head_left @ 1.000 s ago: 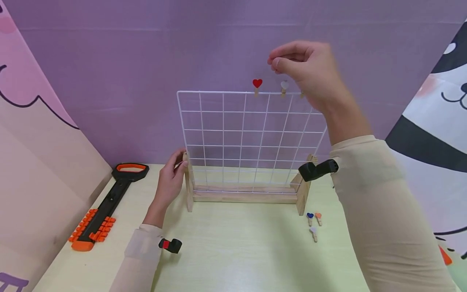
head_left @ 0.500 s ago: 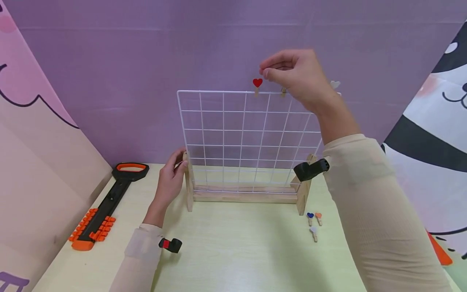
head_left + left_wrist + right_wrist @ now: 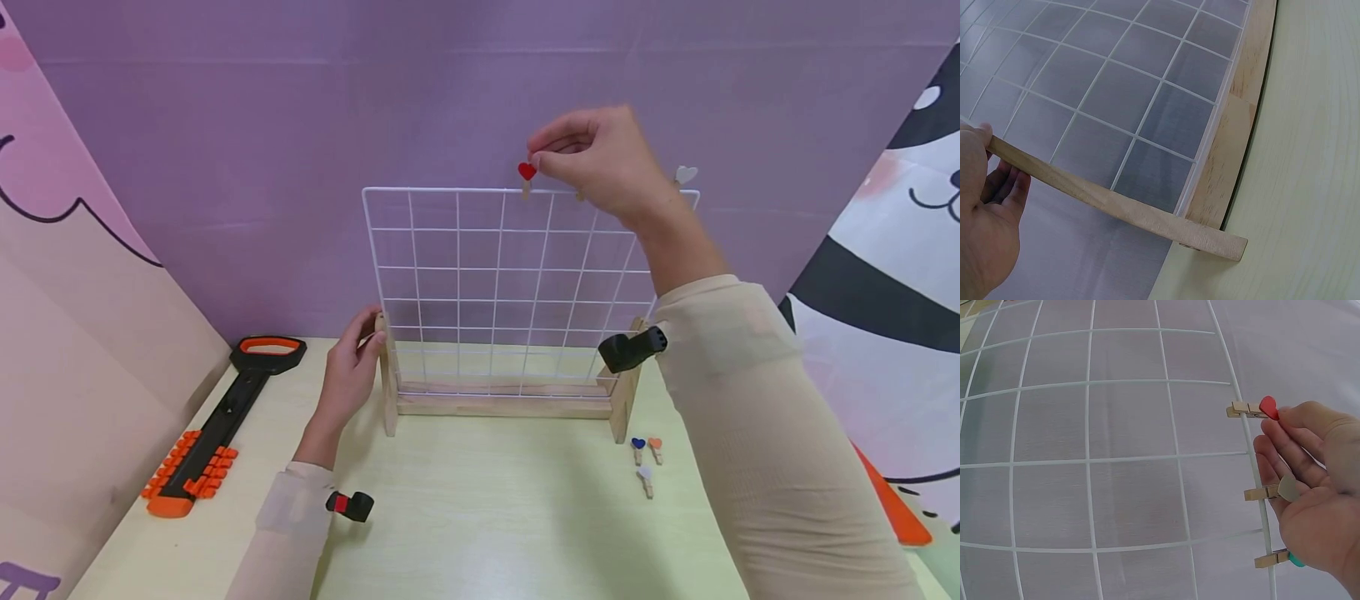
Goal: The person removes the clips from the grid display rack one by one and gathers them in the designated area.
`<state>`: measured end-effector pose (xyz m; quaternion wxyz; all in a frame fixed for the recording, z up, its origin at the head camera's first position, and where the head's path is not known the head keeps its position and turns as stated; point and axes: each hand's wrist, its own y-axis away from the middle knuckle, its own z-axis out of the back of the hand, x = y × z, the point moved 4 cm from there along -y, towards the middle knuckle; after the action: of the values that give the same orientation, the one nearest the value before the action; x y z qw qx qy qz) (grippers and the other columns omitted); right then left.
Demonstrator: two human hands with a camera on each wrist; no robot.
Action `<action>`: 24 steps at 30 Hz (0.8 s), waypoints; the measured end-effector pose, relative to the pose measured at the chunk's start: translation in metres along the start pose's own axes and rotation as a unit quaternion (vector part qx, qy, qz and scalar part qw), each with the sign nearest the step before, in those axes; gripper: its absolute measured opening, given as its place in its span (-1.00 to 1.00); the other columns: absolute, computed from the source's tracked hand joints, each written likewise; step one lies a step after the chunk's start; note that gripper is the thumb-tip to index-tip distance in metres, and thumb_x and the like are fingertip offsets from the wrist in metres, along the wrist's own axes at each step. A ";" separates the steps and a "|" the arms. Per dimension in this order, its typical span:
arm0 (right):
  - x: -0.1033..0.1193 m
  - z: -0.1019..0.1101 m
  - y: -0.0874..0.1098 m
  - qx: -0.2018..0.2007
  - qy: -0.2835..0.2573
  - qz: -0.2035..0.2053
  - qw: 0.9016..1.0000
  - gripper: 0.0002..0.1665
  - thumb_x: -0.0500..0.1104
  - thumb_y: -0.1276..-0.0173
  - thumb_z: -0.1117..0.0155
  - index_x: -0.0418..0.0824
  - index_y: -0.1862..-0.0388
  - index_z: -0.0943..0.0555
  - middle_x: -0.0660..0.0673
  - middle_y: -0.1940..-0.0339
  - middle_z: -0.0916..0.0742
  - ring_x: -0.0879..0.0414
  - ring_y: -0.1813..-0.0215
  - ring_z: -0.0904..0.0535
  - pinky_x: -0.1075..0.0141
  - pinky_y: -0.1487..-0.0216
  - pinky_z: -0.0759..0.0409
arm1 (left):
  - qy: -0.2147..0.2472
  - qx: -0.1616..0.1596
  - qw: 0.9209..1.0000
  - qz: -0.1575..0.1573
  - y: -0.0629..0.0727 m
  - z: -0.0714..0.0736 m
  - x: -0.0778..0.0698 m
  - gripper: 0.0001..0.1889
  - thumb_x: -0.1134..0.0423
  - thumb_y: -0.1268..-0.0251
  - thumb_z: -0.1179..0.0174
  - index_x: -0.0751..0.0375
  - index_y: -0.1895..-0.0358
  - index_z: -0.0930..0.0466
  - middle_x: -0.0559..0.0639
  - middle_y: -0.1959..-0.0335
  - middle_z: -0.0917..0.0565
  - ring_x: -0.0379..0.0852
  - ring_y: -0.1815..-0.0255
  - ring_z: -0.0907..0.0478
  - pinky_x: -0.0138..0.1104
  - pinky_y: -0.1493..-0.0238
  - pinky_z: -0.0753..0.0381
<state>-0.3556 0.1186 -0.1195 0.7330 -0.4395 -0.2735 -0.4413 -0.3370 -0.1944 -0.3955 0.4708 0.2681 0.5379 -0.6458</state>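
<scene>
A white wire grid (image 3: 459, 268) stands upright in a wooden stand (image 3: 502, 407). On the grid's top wire is a small wooden clothespin with a red heart (image 3: 527, 172); my right hand (image 3: 603, 162) pinches it at the heart. In the right wrist view, a clothespin with a pale heart (image 3: 1288, 488) and one with a teal heart (image 3: 1297, 558) sit on the same wire, close to my palm. Another white-heart clothespin (image 3: 686, 174) is near the grid's top right corner. My left hand (image 3: 351, 371) holds the stand's left upright (image 3: 1110, 203) between thumb and fingers.
Clothespins with a blue heart (image 3: 638, 444), an orange heart (image 3: 656, 445) and a pale heart (image 3: 645, 473) lie on the table right of the stand. A black tool with orange parts (image 3: 225, 417) lies at the left. A purple cloth (image 3: 300, 150) hangs behind.
My right hand has moved left and down along the top wire to the red-heart clothespin. This uncovers the white heart at the right corner. My left hand has stayed put.
</scene>
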 end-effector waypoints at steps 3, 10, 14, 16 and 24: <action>0.000 -0.002 0.000 0.004 0.001 -0.001 1.000 -0.79 -0.24 -0.35 -0.38 -0.25 0.07 -0.78 0.15 0.38 -0.82 0.22 0.22 -0.72 0.49 0.38 -0.50 | 0.001 0.000 1.000 0.000 0.000 0.000 0.000 -0.50 0.22 -0.63 -0.06 0.08 -0.54 -0.32 0.14 -0.43 -0.51 0.05 -0.45 -0.46 -0.18 -0.52 -0.46; -0.001 -0.005 0.000 0.019 0.005 -0.004 1.000 -0.75 -0.27 -0.31 -0.41 -0.30 0.04 -0.77 0.16 0.40 -0.83 0.20 0.23 -0.76 0.52 0.11 -0.64 | 0.001 0.000 1.000 -0.003 0.000 0.000 -0.001 -0.51 0.23 -0.63 -0.06 0.09 -0.53 -0.33 0.15 -0.42 -0.52 0.05 -0.44 -0.47 -0.19 -0.51 -0.46; -0.002 -0.006 0.001 0.016 0.006 -0.003 1.000 -0.74 -0.28 -0.30 -0.42 -0.31 0.04 -0.78 0.16 0.41 -0.83 0.17 0.21 -0.78 0.53 0.08 -0.66 | 0.002 0.000 1.000 -0.005 0.000 0.000 -0.002 -0.51 0.24 -0.63 -0.06 0.09 -0.53 -0.33 0.15 -0.43 -0.52 0.05 -0.44 -0.47 -0.19 -0.51 -0.46; -0.002 -0.006 0.002 0.009 0.000 0.001 1.000 -0.76 -0.31 -0.30 -0.41 -0.31 0.06 -0.79 0.16 0.42 -0.83 0.18 0.23 -0.78 0.53 0.10 -0.68 | 0.001 0.000 1.000 -0.003 0.000 0.000 -0.001 -0.51 0.24 -0.63 -0.06 0.10 -0.53 -0.32 0.15 -0.43 -0.51 0.05 -0.45 -0.46 -0.18 -0.51 -0.46; -0.002 -0.005 0.004 -0.016 -0.018 0.011 1.000 -0.84 -0.35 -0.31 -0.39 -0.30 0.15 -0.81 0.15 0.45 -0.82 0.26 0.31 -0.75 0.53 0.13 -0.70 | 0.001 0.001 1.000 -0.005 0.000 -0.002 -0.002 -0.50 0.25 -0.63 -0.05 0.11 -0.54 -0.31 0.17 -0.45 -0.50 0.08 -0.46 -0.46 -0.16 -0.51 -0.46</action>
<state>-0.3530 0.1159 -0.1252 0.7259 -0.4620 -0.2749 -0.4290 -0.3371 -0.1918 -0.3947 0.4670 0.2663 0.5391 -0.6483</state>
